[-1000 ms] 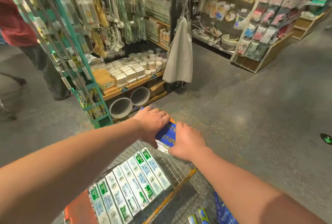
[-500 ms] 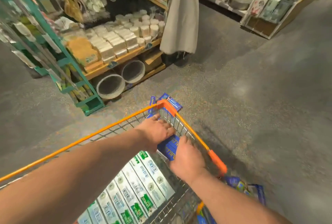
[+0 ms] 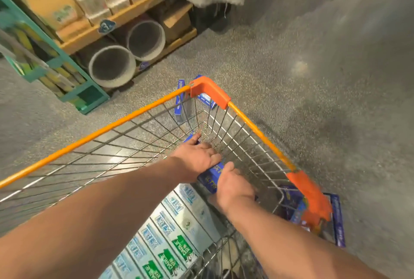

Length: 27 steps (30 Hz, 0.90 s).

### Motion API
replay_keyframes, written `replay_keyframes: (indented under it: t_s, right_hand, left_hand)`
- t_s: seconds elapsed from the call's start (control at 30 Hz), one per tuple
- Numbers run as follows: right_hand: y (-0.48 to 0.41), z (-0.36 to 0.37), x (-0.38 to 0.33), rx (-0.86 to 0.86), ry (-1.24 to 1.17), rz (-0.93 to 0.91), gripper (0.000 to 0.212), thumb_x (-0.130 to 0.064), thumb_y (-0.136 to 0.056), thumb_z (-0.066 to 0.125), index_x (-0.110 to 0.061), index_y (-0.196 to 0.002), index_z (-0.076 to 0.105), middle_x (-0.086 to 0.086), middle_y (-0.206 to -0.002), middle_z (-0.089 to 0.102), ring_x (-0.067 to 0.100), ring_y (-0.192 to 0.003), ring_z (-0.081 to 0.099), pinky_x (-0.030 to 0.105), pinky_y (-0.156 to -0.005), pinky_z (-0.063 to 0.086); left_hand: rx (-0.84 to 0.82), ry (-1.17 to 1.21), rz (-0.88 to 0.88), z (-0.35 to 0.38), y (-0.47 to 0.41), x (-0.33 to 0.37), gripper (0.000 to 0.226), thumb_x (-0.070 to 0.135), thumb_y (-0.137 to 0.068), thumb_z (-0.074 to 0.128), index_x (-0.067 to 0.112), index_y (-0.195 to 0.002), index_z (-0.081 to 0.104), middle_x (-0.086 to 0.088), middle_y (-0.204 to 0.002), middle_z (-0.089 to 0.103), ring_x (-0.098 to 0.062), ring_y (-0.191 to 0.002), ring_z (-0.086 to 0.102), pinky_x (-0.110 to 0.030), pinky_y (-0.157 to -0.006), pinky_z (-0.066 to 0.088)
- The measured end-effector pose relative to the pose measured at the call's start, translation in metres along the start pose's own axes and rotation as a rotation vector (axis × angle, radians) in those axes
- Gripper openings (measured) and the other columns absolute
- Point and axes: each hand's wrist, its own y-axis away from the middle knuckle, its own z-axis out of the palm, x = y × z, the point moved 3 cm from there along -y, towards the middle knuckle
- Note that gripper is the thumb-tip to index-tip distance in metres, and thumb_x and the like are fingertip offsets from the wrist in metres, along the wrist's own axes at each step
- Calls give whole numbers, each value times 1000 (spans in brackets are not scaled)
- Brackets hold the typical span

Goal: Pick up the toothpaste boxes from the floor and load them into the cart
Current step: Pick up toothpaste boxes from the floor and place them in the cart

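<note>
I see white-and-green toothpaste cartons point(image 3: 172, 231) flat at 6 o'clock, my right hand point(image 3: 233, 189) and left hand point(image 3: 196, 159), fingers point(image 3: 212, 157) gripping a blue toothpaste box stack point(image 3: 210, 176) inside the orange-rimmed wire cart point(image 3: 112, 127), loose blue boxes point(image 3: 181, 101) on grey floor point(image 3: 291, 59) at 12 o'clock.

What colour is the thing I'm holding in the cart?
The toothpaste packaging is blue with pale lettering; head view.

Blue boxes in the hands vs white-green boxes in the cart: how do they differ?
Colour: the blue boxes are dark blue; the white-green boxes are white with green print. State: the left hand and right hand grip the blue boxes; the white-green boxes lie untouched. Pose: the white-green boxes lie flat in a row nearer the person; the blue boxes are further in. Both are inside the cart.
</note>
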Motion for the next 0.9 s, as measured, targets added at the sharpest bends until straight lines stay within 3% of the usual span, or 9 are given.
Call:
replay_keyframes:
  t_s: [0.1, 0.2, 0.33, 0.47, 0.67, 0.9]
  right_hand:
    - [-5, 8, -7, 7, 0, 33, 53, -33, -92, 70, -18, -113, 23, 10, -124, 56, 31, -112, 65, 47, -89, 52]
    - [-4, 8, -10, -80, 4, 45, 72, -40, -79, 81, -18, -114, 22, 12, -123, 52, 36, -115, 60, 60, -90, 51]
    - [0, 12, -12, -134, -13, -1, 73, -37, -82, 79, -15, -124, 24, 12, -126, 58, 34, -117, 61, 52, -91, 55]
    - [3, 13, -12, -148, -4, -66, 68, -28, -91, 70, -10, -137, 23, 15, -130, 59, 33, -120, 60, 44, -93, 52]
    - [11, 0, -11, -186, 39, -79, 68, -24, -94, 64, -11, -143, 19, 16, -129, 57, 36, -115, 62, 46, -87, 54]
    - [19, -12, -10, -179, 74, -63, 71, -32, -92, 69, -9, -142, 24, 14, -125, 60, 32, -110, 64, 46, -86, 57]
  left_hand:
    - [13, -11, 17, 7, 0, -4, 69, 22, -92, 67, 25, -150, 31, 2, -153, 42, -21, -150, 28, -58, -122, 2]
    - [20, 22, 46, 9, 2, -9, 71, 26, -88, 70, 28, -149, 32, 4, -153, 43, -21, -150, 28, -57, -123, 2]
    - [38, 67, 86, 13, 7, -13, 64, 40, -85, 70, 28, -141, 40, 3, -141, 52, -21, -144, 37, -58, -124, 5]
    - [10, 82, 65, 12, 12, -10, 81, 67, -71, 73, 27, -136, 45, 3, -129, 56, -21, -133, 46, -56, -124, 10]
    - [-96, 99, 17, 5, 15, -3, 107, 85, -61, 72, 30, -146, 40, 5, -141, 50, -21, -139, 40, -58, -123, 9]
    - [-141, 7, -40, 0, 13, 5, 116, 83, -66, 70, 25, -158, 27, -2, -162, 34, -26, -154, 20, -61, -123, 1]
